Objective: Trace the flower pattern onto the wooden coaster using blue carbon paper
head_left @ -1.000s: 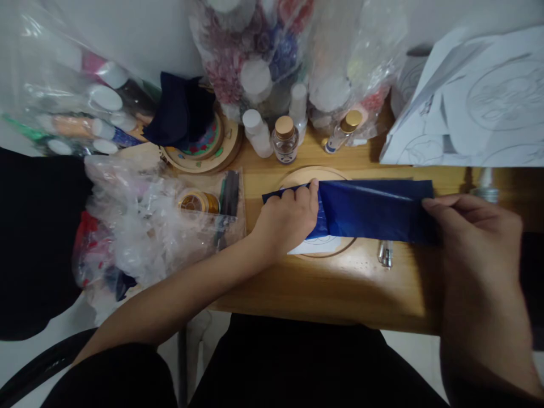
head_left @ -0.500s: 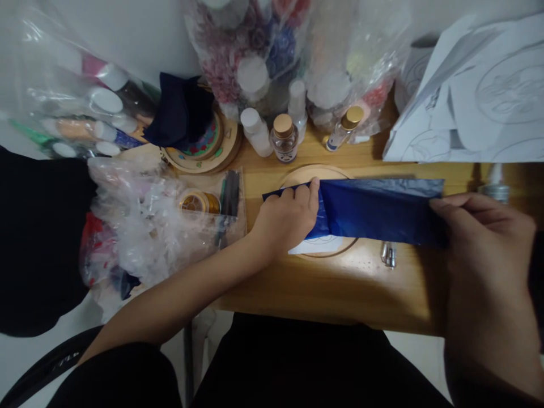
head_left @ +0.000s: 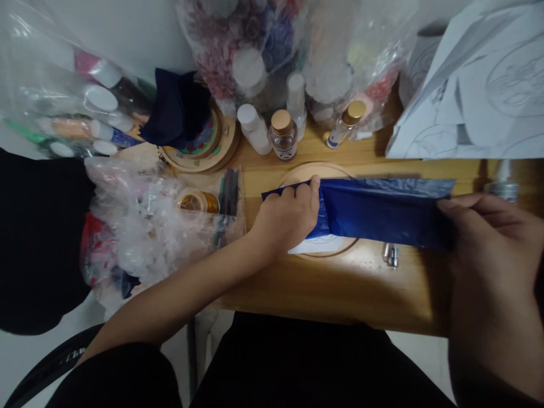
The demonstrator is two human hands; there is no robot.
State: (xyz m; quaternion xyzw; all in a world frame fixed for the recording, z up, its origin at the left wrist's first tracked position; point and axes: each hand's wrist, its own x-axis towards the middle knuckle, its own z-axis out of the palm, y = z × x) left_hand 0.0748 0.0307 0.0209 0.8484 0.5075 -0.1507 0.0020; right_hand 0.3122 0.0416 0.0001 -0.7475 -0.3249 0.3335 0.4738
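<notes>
A pale grey wall stands at the far side, behind a wooden table with visible grain. Whitish floor shows past its near edge. Dim light leaves a soft glare on the wood.

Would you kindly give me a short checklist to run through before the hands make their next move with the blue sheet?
1. Left hand on the blue sheet: ok.
2. Right hand pinching the sheet's right end: ok.
3. Sheet free of creases: not ok, creased beside the left hand.
4. White paper fully covered: not ok, its lower edge shows.
5. Small metal pieces clear of the sheet: cannot tell.
</notes>
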